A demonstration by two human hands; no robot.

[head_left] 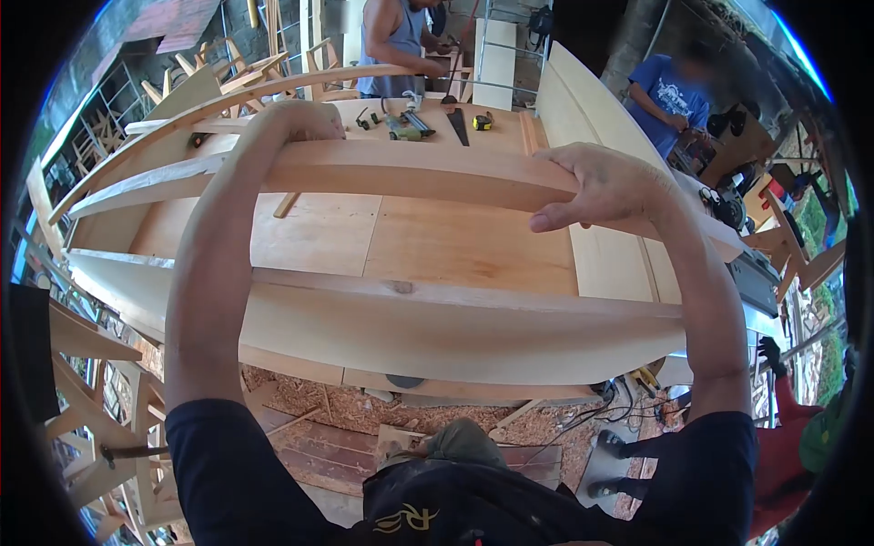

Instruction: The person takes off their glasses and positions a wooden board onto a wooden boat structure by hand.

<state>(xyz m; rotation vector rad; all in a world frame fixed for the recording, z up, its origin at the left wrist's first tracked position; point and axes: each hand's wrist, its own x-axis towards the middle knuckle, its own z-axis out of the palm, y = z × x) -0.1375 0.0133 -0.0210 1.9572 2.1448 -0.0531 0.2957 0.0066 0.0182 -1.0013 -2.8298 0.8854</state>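
Observation:
A long, slightly curved wooden beam [428, 170] spans the view in front of me. My left hand [311, 120] bends over its top left of the middle, curled past the far edge, with most fingers hidden. Toward the right end, my right hand [608, 185] grips the same beam, its thumb along the near face and its fingers partly out of sight. Nearer to me runs a pale panel [455, 332] with a wooden top edge. Between panel and beam lies a flat plywood surface [473, 241].
On the board behind lie a green power tool [405, 127], a handsaw [456, 121] and a yellow tape measure [482, 122]. One person [391, 45] works at the back, another in a blue shirt [669, 96] at right. Wood shavings [355, 409] and cables [601, 414] litter the floor.

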